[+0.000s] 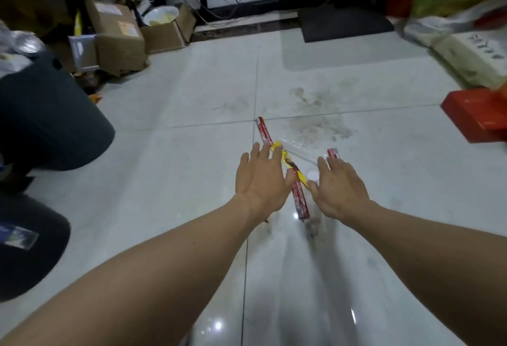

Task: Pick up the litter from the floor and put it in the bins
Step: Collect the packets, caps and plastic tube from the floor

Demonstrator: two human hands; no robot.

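Both forearms extend forward; my left hand (260, 178) and right hand (338, 186) hover over litter on the floor (178, 159).
Fingers of both hands are straight, spread and released, grasping nothing; contact with the litter I cannot confirm. Between my hands lies a long red wrapper (299, 200), crossed by a yellow wrapper (290, 164) and clear film (299, 149). A red scrap (334, 152) shows just past my right fingertips. One dark bin (55, 115) stands well apart at left, near cardboard boxes (118, 41).
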